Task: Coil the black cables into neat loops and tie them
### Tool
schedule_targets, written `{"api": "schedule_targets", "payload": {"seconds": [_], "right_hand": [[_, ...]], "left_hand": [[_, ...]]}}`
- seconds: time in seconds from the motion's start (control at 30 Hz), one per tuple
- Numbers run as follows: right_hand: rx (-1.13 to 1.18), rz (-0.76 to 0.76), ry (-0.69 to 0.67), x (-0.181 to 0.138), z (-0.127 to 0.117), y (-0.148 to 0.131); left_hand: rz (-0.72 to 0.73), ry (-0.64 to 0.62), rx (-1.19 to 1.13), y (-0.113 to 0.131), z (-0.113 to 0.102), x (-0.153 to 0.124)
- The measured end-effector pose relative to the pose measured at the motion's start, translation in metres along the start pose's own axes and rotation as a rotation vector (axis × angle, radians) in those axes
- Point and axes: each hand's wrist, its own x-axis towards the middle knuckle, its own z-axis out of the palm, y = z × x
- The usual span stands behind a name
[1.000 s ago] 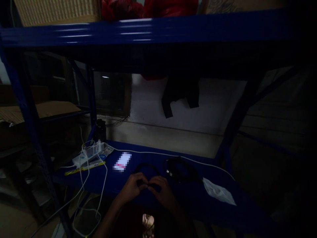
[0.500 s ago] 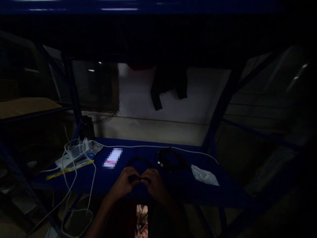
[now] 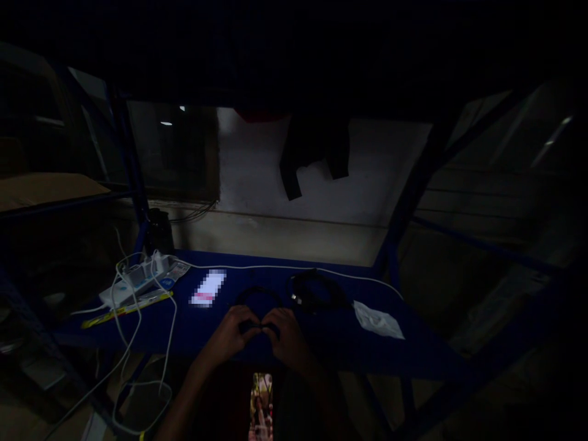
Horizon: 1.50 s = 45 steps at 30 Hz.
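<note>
Low over the front of the blue shelf, my left hand (image 3: 235, 331) and my right hand (image 3: 285, 335) meet with thumbs and fingertips pinched together. Both grip a thin black cable (image 3: 258, 288), whose loop arches on the shelf just beyond my fingers. The short stretch between the fingertips is too dark to make out in detail. To the right of my right hand lies a coiled black cable (image 3: 321, 294) with a shiny metal connector (image 3: 296, 299). A lit phone (image 3: 209, 288) with a blurred screen rests beyond my left hand.
On the left of the blue shelf (image 3: 184, 334) are a white power strip (image 3: 131, 289), tangled white cords and a yellow strip-shaped packet (image 3: 128, 308). A clear plastic bag (image 3: 377, 320) lies right. Another lit phone (image 3: 261, 404) is below the shelf's front edge. Dark clothing (image 3: 315, 153) hangs behind.
My fingertips have come slightly closer together on the cable. The whole view has shifted a little, so the shelf appears slightly higher.
</note>
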Motion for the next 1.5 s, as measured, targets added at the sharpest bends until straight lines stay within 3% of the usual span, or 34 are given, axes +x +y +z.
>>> {"api": "schedule_targets", "payload": {"seconds": [0.4, 0.7, 0.8, 0.9, 1.0, 1.13, 1.2, 1.3, 1.5], "right_hand": [[0.181, 0.012, 0.048, 0.003, 0.000, 0.009], [0.413, 0.205, 0.054, 0.009, -0.018, -0.001], [0.324, 0.254, 0.064, 0.027, -0.023, 0.010], [0.199, 0.233, 0.060, 0.066, -0.026, 0.039], [0.022, 0.200, -0.001, 0.115, -0.024, 0.077], [-0.060, 0.195, -0.057, 0.155, -0.008, 0.120], [-0.084, 0.182, -0.068, 0.159, 0.001, 0.132], [-0.103, 0.165, -0.062, 0.153, 0.010, 0.139], [-0.096, 0.149, -0.080, 0.140, 0.009, 0.136]], "left_hand": [[-0.041, 0.018, -0.010, -0.002, 0.000, -0.001], [-0.059, 0.017, -0.012, 0.002, -0.003, -0.001], [-0.016, 0.025, 0.010, 0.003, -0.001, -0.003], [0.003, 0.044, 0.022, 0.007, -0.002, -0.002], [-0.021, 0.068, 0.027, 0.010, -0.010, 0.016], [-0.046, 0.129, 0.142, -0.004, -0.027, 0.069], [-0.115, 0.118, 0.259, -0.020, -0.035, 0.099], [-0.203, -0.069, 0.533, -0.047, -0.042, 0.133], [-0.199, -0.248, 0.611, -0.082, -0.040, 0.157]]}}
